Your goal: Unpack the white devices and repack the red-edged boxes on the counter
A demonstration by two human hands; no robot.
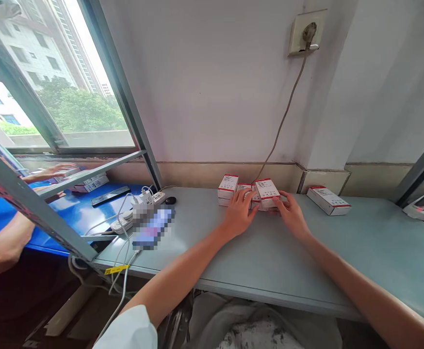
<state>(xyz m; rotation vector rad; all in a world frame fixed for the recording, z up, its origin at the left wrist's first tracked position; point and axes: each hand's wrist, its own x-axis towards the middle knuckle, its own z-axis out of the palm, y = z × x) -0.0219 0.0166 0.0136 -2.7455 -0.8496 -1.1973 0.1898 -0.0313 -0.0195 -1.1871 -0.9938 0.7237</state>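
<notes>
Because they look like light, stiff cardboard cartons, I judge that these would slide easily and dent only under a hard squeeze, so their broad sides seem the safest place to take hold. A small white cardboard box with red ends (267,193) stands at the front of a tight cluster of matching boxes (228,189), close to the wall at the back of a pale grey-green bench (372,252). My left hand (239,213) and right hand (292,215) meet it from either side, the fingers (252,195) slightly spread and closed narrowly against its edges. How firmly they press, I cannot tell. One more red-trimmed white box (328,200) lies well apart to the right. Toward the window sit a white power strip (156,197) and a pixelated, unreadable patch (153,227). Beyond a grey metal frame, a co-worker's hand (54,170) touches a white box on a bright blue table (77,208).
</notes>
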